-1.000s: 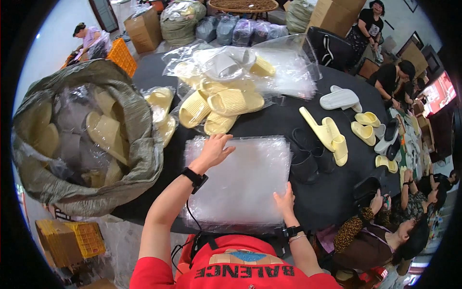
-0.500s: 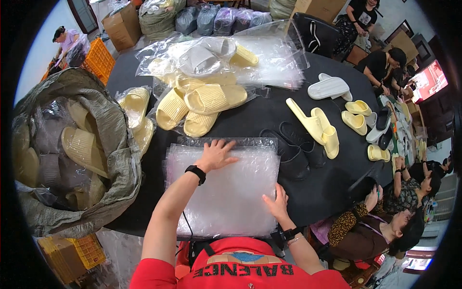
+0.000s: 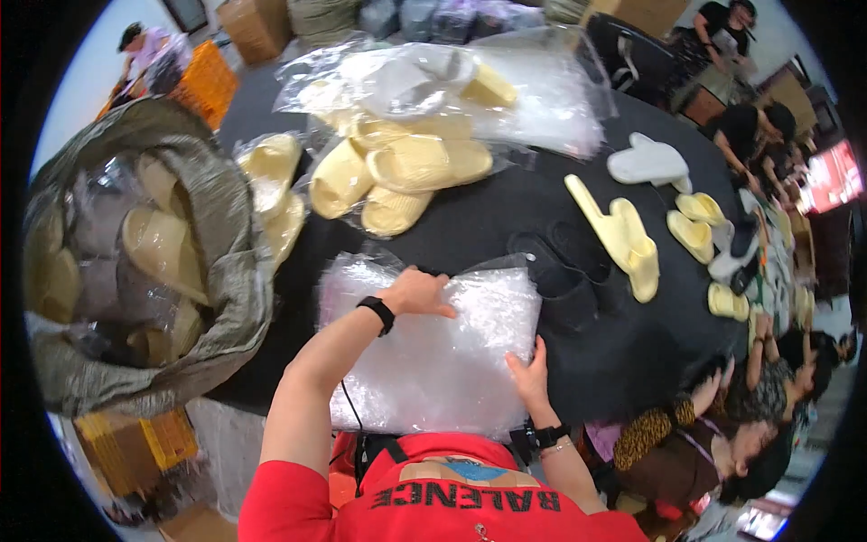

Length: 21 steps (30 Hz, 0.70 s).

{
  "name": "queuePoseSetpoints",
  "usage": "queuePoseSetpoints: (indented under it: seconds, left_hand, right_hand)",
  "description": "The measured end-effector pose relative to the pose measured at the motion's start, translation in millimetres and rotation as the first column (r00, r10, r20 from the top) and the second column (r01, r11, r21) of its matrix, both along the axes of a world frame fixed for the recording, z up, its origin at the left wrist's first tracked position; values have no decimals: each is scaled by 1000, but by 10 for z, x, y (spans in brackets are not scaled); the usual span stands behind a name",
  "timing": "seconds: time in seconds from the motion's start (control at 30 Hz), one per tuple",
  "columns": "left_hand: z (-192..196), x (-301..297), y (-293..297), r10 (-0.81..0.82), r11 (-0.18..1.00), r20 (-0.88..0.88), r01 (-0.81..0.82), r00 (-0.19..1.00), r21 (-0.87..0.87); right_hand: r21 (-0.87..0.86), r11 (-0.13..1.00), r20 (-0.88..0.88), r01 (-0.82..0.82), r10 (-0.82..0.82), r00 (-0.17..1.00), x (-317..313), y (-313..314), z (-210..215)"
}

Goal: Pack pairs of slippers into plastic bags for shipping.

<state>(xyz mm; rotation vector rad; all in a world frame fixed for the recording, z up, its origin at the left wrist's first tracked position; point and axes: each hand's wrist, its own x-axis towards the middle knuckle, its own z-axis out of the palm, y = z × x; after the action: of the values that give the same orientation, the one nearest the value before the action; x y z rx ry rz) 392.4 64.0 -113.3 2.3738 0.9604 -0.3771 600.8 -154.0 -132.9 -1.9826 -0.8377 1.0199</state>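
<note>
A stack of clear plastic bags (image 3: 433, 370) lies on the black table in front of me, its upper sheets rumpled at the far edge. My left hand (image 3: 423, 294) is closed with its fingers curled over that far edge, gripping bags; how many cannot be made out. Along the stack's right side rests my right hand (image 3: 531, 378), thumb apart from the outstretched fingers and touching the edge. Black slippers (image 3: 564, 285) sit just right of the stack. Beyond it are bagged yellow slippers (image 3: 432, 164), piled partly on one another.
A big woven sack (image 3: 239, 262) of bagged slippers stands at the left. More clear bags (image 3: 560, 108) lie at the table's far side. Loose yellow slides (image 3: 623, 244) and a white pair (image 3: 648, 163) are to the right. Several people sit along the right side.
My left hand's spread fingers have curled over the stack's far edge, and the bags there have buckled. The right hand stays at the side edge. The whole view has shifted slightly.
</note>
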Motion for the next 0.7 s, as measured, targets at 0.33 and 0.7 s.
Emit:
queuePoseSetpoints:
  seconds: [0.33,0.7]
  left_hand:
    - [301,-141,-295,283,847,435,-435,855,305]
    - [1600,-2624,-283,276,-542,956,-806,96,237]
  right_hand:
    - [119,993,-434,13,40,900,40,141,-87]
    - [102,995,7,24,-25,1000,69,129,-196]
